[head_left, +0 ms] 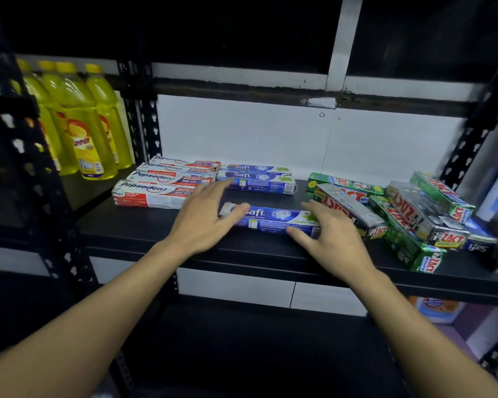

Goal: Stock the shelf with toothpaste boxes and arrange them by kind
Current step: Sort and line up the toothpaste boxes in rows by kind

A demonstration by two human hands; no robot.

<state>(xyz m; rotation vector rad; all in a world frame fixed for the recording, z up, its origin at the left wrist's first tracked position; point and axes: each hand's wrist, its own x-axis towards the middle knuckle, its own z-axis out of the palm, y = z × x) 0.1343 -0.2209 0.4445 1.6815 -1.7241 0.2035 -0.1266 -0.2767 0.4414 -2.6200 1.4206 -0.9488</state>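
A blue Safi toothpaste box [273, 218] lies flat on the black shelf [144, 228], near its front edge. My left hand [202, 222] rests over the box's left end, thumb on top and fingers spread toward the back. My right hand [331, 239] straddles the right end, with the thumb along the front edge and the index finger behind. Two more Safi boxes [259, 182] lie at the back centre. Several red-and-white Pepsodent boxes [153, 191] are lined up at the left. Green and silver Zact boxes [408, 214] lie jumbled at the right.
Yellow dish-soap bottles [84, 124] stand in the neighbouring bay to the left, behind a black perforated upright [140, 124]. Another blue Safi box [479, 242] pokes out from under the Zact pile. A lower shelf [242, 340] sits below.
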